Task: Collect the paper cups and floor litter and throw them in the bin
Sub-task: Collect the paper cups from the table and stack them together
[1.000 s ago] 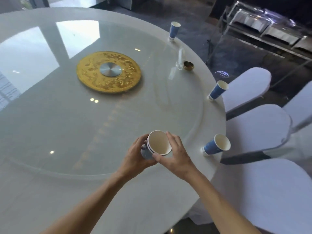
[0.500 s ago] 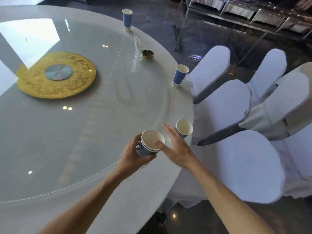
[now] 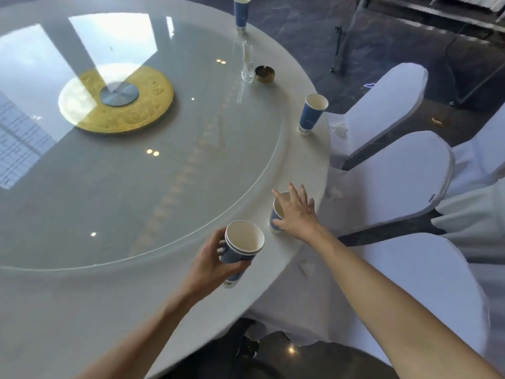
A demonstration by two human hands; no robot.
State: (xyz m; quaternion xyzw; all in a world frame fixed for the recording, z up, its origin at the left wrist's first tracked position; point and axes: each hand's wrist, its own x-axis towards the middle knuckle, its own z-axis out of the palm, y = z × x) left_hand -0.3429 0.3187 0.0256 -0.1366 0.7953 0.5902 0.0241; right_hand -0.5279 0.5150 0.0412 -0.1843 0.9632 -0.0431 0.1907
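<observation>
Paper cups, nested as a stack [image 3: 240, 250], are gripped by the left hand [image 3: 209, 262] at 6 o'clock on the table's rim [image 3: 308, 165]. A single cup [image 3: 277, 214] stands just toward 2 o'clock, touched by the spread fingers of the right hand [image 3: 296, 214]. Another cup [image 3: 311, 113] is seen at 1 o'clock, and a far cup [image 3: 241, 12] at 12.

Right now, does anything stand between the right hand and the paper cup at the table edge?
No. The right hand is open and already at the nearest paper cup, fingers over its rim. The left hand holds the stacked cups off to the side.
</observation>
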